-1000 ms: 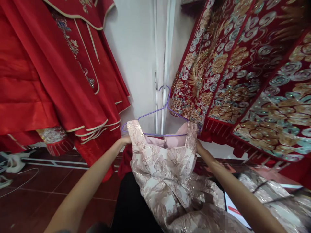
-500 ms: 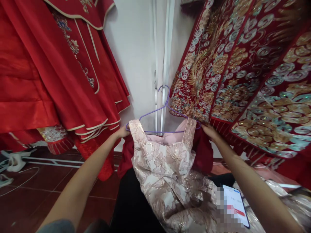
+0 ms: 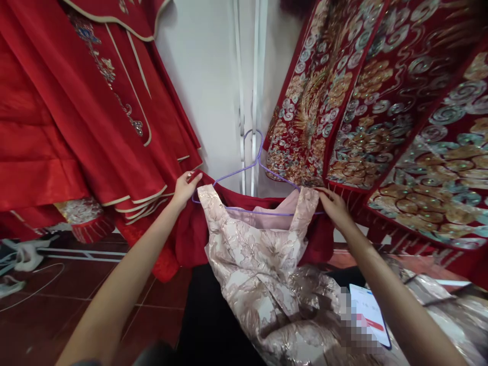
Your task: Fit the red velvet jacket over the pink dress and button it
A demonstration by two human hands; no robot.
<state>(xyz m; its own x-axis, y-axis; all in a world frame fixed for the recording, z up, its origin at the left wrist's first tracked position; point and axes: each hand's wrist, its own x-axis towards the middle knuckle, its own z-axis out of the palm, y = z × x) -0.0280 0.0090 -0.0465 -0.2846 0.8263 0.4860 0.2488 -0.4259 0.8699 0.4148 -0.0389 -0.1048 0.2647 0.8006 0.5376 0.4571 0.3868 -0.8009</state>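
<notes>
A pale pink and gold brocade dress [image 3: 263, 259] hangs by its wide straps on a purple wire hanger [image 3: 238, 170], its skirt spreading over my lap. Behind its neckline a dark red cloth [image 3: 190, 231] is stretched from side to side. My left hand [image 3: 185, 189] pinches the top edge of this cloth, just outside the left strap. At the other side my right hand [image 3: 335, 208] has its fingers closed at the cloth's upper corner, close against the right strap; the fingertips are partly hidden. The hanger's hook points up and rests on nothing I can see.
Red garments [image 3: 91, 112] hang at the left, and a red embroidered garment [image 3: 366, 112] with fringe at the right. White uprights [image 3: 247, 61] stand between them against the wall. A phone [image 3: 369, 315] lies on the skirt. Pale shoes [image 3: 28, 256] are by a rail on the tiled floor.
The red cloth's top edge has come up into view behind the hanger, drawn taut between my hands. My left hand has risen and moved slightly left; the straps sit slightly wider apart.
</notes>
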